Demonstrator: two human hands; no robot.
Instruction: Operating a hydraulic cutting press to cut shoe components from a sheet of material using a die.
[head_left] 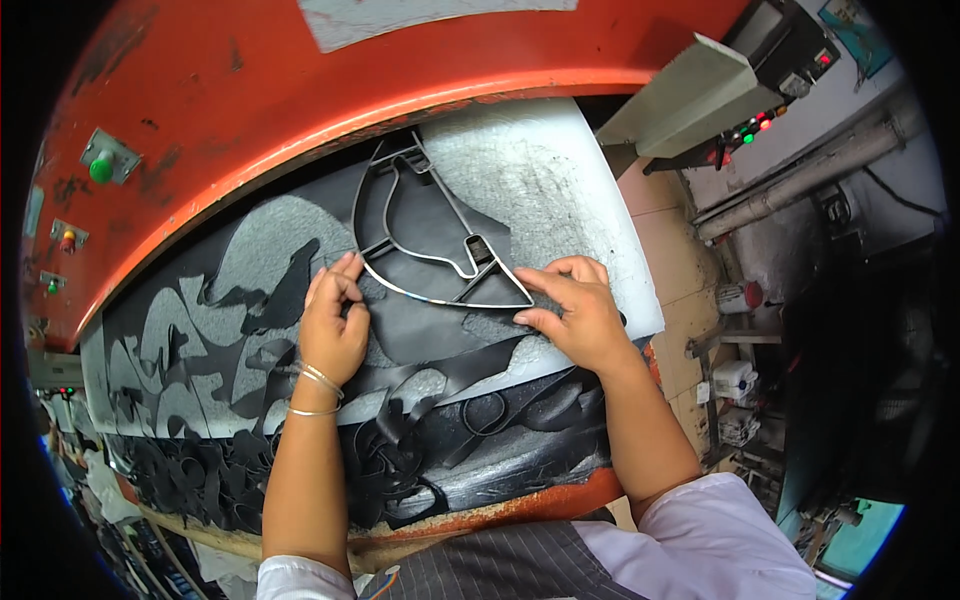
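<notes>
A metal cutting die (408, 249), curved on its near side and pointed at the right, lies on a black sheet of leather-like material (415, 335). Inside its outer blade runs a second curved strip joined by short crossbars. My left hand (335, 325), fingers curled, has its fingertips against the die's left edge. At the pointed right corner, my right hand (578, 308) holds the die between thumb and fingers. The sheet rests on a pale cutting board (610, 220), and cut-out gaps show the board to the left of the die.
An orange-red press beam (330, 130) with green and red buttons spans the far side. Black offcuts (220, 480) pile along the board's near edge. A grey metal bracket (690, 100) and a lit control box (800, 50) stand at far right.
</notes>
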